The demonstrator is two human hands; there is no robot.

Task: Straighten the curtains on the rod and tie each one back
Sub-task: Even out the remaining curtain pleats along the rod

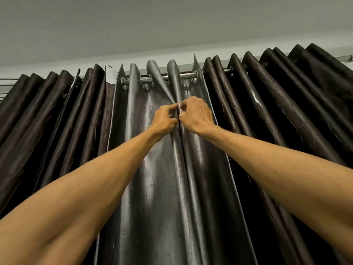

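A shiny grey curtain (152, 169) hangs by metal eyelets from a silver rod (188, 75) near the ceiling. Dark brown curtains hang on either side, one at the left (53, 115) and one at the right (277, 104), both bunched in tight folds. Both my arms reach up to the grey curtain's middle fold. My left hand (164, 119) pinches the fold from the left. My right hand (196, 114) pinches the same fold from the right, fingers curled on the cloth. The two hands almost touch, a short way below the rod.
A pale ceiling (152, 25) runs just above the rod. A white label (111, 76) shows at the top of the left brown curtain. Thin wires (7, 81) stretch out at the far left.
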